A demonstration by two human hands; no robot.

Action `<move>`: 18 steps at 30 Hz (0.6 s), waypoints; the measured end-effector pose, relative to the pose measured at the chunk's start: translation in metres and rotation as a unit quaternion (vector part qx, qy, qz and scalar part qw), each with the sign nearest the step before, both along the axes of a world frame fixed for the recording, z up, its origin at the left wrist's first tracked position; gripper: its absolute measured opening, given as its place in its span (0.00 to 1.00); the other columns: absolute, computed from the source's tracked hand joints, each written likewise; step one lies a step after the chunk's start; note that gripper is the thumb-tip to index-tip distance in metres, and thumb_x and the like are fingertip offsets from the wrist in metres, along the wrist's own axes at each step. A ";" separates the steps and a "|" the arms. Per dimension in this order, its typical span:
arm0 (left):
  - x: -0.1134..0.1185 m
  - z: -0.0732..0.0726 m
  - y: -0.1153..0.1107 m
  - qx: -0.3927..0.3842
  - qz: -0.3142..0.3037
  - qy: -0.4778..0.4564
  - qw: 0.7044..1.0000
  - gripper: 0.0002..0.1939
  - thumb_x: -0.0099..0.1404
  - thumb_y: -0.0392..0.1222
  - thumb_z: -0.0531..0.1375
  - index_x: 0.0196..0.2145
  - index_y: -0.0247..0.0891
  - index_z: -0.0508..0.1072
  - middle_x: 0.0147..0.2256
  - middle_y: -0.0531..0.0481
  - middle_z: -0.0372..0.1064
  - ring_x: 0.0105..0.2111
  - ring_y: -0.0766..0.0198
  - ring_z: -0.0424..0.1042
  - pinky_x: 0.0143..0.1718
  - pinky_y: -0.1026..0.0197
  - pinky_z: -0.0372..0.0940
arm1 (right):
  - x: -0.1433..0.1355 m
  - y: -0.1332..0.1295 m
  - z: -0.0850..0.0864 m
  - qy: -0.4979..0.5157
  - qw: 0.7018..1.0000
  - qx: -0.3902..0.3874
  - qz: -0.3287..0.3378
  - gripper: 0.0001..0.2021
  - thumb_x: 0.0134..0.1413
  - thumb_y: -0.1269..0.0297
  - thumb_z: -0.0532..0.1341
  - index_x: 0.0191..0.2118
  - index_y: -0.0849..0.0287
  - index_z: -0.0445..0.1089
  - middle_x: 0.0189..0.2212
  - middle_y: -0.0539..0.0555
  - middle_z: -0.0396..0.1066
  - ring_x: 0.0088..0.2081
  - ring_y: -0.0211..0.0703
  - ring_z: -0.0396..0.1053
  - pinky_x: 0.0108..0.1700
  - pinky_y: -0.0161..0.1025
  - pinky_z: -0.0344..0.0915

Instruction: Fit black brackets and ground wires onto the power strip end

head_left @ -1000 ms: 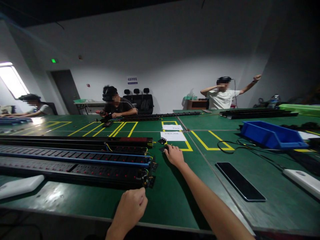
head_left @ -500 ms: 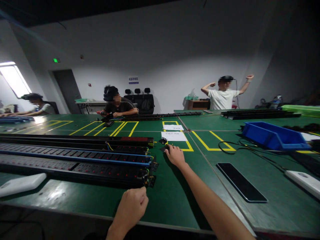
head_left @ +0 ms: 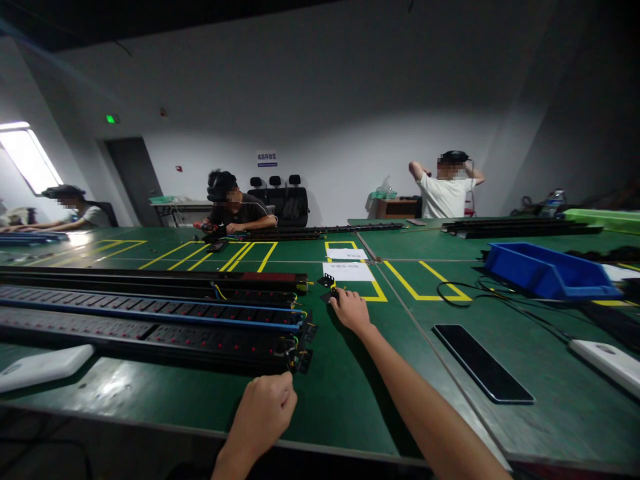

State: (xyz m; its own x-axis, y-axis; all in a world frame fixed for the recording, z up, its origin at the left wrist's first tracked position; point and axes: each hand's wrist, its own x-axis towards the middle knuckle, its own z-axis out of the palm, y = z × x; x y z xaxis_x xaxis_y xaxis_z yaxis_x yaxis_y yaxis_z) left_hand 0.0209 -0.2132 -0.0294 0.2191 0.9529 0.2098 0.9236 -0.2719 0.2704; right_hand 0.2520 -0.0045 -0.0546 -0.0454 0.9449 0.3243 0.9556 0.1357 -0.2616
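My left hand (head_left: pixel 265 408) is closed at the table's front edge, just below the right end of the nearest black strip (head_left: pixel 200 339); what its fingers hold, if anything, is hidden. My right hand (head_left: pixel 350 311) reaches forward, fingers bent together at a small black bracket piece (head_left: pixel 327 281) with yellow wire beside it. Whether the fingers grip that piece is too small to tell. A blue-edged strip (head_left: pixel 200 314) and further black strips lie side by side to the left, with wires and black end pieces (head_left: pixel 306 360) at their right ends.
On the green table (head_left: pixel 400 373) are a dark phone (head_left: pixel 483 363), a blue bin (head_left: pixel 545 270), white papers (head_left: pixel 349 272), a cable, a white device (head_left: pixel 607 363) and another white device (head_left: pixel 45 369). Three people sit beyond the table.
The person in the white shirt has brought both raised arms in behind the head. My hands have stayed in nearly the same places.
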 end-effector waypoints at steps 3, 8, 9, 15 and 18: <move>0.000 0.000 0.000 -0.002 0.000 -0.002 1.000 0.13 0.65 0.32 0.49 0.23 0.39 0.55 0.21 0.54 0.59 0.23 0.66 0.61 0.29 0.58 0.43 | 0.000 0.001 -0.001 -0.001 1.000 0.003 -0.001 0.25 0.69 0.52 0.48 0.62 0.62 0.64 0.54 0.64 0.71 0.54 0.56 0.66 0.53 0.47 0.59; 0.000 0.001 0.000 -0.004 -0.002 -0.008 1.000 0.13 0.65 0.32 0.49 0.23 0.39 0.54 0.20 0.55 0.58 0.22 0.67 0.59 0.29 0.58 0.43 | 0.000 0.000 -0.001 -0.003 1.000 0.001 -0.003 0.25 0.69 0.52 0.49 0.62 0.62 0.64 0.54 0.65 0.71 0.54 0.57 0.66 0.53 0.47 0.59; 0.001 0.001 0.000 -0.004 -0.002 -0.010 1.000 0.13 0.65 0.32 0.49 0.23 0.39 0.54 0.20 0.55 0.59 0.22 0.67 0.59 0.29 0.58 0.43 | 0.000 0.000 -0.001 -0.004 1.000 0.002 -0.004 0.25 0.69 0.52 0.49 0.62 0.62 0.64 0.54 0.65 0.71 0.54 0.57 0.66 0.53 0.47 0.59; 0.001 0.000 0.001 -0.011 0.000 -0.013 1.000 0.13 0.65 0.32 0.50 0.23 0.39 0.55 0.20 0.54 0.60 0.23 0.67 0.60 0.29 0.58 0.44 | -0.001 0.000 -0.002 -0.005 1.000 0.004 -0.006 0.24 0.69 0.53 0.49 0.61 0.61 0.64 0.53 0.65 0.71 0.54 0.56 0.66 0.54 0.47 0.58; 0.001 0.002 0.000 -0.009 0.001 -0.011 1.000 0.13 0.65 0.32 0.49 0.23 0.39 0.55 0.20 0.54 0.59 0.22 0.67 0.60 0.29 0.58 0.44 | -0.001 -0.002 -0.003 0.008 1.000 0.004 0.002 0.23 0.69 0.53 0.49 0.60 0.62 0.65 0.52 0.65 0.71 0.53 0.57 0.66 0.53 0.48 0.59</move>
State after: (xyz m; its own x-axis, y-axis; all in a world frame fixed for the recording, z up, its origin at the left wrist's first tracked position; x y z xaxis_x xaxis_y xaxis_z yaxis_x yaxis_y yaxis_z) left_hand 0.0217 -0.2128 -0.0279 0.2120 0.9571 0.1975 0.9180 -0.2644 0.2956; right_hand 0.2508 -0.0065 -0.0575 -0.0431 0.9418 0.3335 0.9506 0.1414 -0.2764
